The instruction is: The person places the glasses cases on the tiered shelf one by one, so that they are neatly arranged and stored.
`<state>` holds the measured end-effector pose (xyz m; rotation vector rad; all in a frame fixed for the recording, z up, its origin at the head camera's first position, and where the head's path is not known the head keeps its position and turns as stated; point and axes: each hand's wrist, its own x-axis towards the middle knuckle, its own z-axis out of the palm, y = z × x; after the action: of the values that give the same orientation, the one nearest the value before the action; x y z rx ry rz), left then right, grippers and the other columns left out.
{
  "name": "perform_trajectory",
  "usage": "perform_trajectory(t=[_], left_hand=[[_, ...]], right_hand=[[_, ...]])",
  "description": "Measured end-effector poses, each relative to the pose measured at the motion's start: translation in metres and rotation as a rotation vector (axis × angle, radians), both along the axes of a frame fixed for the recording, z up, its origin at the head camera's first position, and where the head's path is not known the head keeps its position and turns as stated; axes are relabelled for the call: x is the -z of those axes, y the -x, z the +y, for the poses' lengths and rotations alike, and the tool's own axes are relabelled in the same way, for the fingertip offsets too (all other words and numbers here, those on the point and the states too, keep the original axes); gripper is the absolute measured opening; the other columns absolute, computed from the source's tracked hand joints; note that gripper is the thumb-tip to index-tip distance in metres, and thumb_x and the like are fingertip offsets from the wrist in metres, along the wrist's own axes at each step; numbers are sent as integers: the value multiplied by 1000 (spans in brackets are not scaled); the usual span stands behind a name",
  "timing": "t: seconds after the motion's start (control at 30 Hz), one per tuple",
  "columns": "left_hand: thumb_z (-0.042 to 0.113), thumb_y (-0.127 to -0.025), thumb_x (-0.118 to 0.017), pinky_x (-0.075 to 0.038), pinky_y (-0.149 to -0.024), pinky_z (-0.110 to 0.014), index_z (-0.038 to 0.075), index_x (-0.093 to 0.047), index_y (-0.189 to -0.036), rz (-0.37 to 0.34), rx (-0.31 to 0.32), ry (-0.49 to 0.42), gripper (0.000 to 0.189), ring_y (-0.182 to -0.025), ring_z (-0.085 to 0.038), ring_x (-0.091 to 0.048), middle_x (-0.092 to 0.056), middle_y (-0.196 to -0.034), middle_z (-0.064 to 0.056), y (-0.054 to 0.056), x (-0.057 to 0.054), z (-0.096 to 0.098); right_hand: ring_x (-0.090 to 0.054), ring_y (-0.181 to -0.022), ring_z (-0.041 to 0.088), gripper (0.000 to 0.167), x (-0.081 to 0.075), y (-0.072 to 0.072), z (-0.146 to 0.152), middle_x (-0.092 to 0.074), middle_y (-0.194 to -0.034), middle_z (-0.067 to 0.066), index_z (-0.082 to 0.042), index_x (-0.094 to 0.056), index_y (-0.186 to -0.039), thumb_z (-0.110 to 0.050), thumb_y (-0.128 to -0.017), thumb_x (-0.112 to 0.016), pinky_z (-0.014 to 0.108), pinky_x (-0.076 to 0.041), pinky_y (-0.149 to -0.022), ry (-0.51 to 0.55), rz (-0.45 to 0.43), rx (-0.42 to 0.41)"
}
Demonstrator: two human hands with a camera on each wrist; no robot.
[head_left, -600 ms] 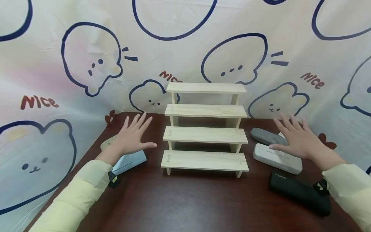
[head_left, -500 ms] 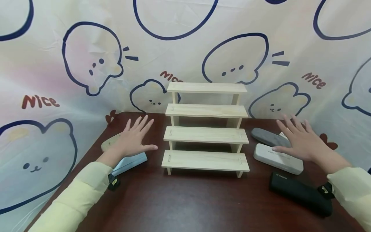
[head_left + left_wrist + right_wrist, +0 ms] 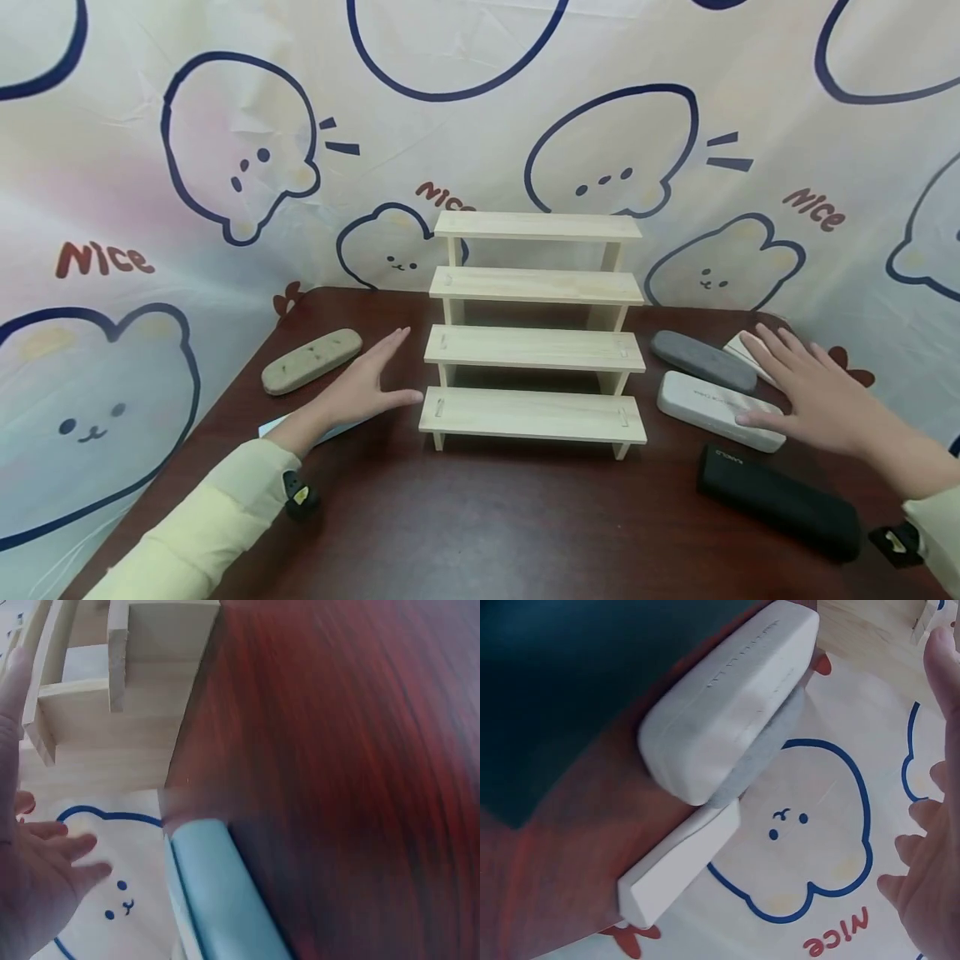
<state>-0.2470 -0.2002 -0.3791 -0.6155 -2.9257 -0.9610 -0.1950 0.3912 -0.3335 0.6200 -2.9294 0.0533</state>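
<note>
1. Stepped stand (image 3: pixel 534 348): upright at the middle of the dark, glossy surface (image 3: pixel 465 533); four flat shelves of pale, grained wood on side supports; levels rise toward the rear, presumably so that none hides the next.
2. Left grip (image 3: pixel 356 393): fingers extended, thumb well apart, nothing held; thumb tip lies just beside the lowest shelf; contact cannot be confirmed.
3. Right grip (image 3: pixel 817 392): fingers straight and spread, nothing held; it hovers near the white case (image 3: pixel 720 412), apart from it, a posture that suggests clearance rather than grasping.
4. Right-side items: the white case is smooth, rounded and lettered; grey case (image 3: pixel 705 360), long and matte, sits close behind; white box (image 3: pixel 679 874) is angular; black case (image 3: pixel 776 504) is elongated and nearest the person.
5. Left-side items: speckled case (image 3: pixel 311 362), olive with rounded ends; pale blue item (image 3: pixel 225 892), smooth, partly hidden by the left forearm.
6. Layout: items flank the stand and lie lengthwise, probably for stability; printed cloth (image 3: pixel 450 150) hangs behind.
</note>
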Motion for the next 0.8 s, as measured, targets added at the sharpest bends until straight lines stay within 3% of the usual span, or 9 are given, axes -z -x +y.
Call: perform_trajectory(t=[0.1,0.2,0.33,0.6,0.8], left_hand=[[41,-82,-77,-34,-105,-58,16,-18,-156,-35,1,-116,98,-138,-35,-34,-25,-157,-13,1,2,4],[37,-83,-77,-43,-99,-54,17,-18,-156,-93,11,-218,96,-131,-36,-43,-28,-155,-16,3,5,7],[36,-86,-75,-47,-95,-50,17,-18,-156,-160,29,-349,92,-127,-35,-48,-33,-152,-19,7,6,10],[26,-90,-71,-45,-99,-46,16,-22,-155,-265,27,-575,81,-127,-32,-49,-39,-149,-16,18,7,18],[19,-91,-70,-45,-98,-48,17,-28,-153,-339,25,-710,74,-124,-31,-51,-42,-146,-13,23,9,23]], right_hand=[[-13,-141,47,113,6,-7,3,-18,-155,27,-13,-9,-157,-58,-76,-74,61,6,-111,13,3,2],[-29,-132,50,116,12,-14,5,-27,-151,28,-14,-13,-157,-61,-71,-76,72,-19,-102,39,-5,1],[-43,-121,49,119,19,-24,8,-36,-147,28,-15,-15,-157,-61,-68,-78,71,-39,-86,75,-29,3],[-49,-114,44,117,32,-38,17,-42,-141,29,-14,-22,-155,-61,-65,-80,65,-48,-79,214,-144,29],[-45,-117,49,114,42,-46,21,-42,-139,32,-6,-32,-151,-56,-62,-83,72,-41,-82,289,-204,65]])
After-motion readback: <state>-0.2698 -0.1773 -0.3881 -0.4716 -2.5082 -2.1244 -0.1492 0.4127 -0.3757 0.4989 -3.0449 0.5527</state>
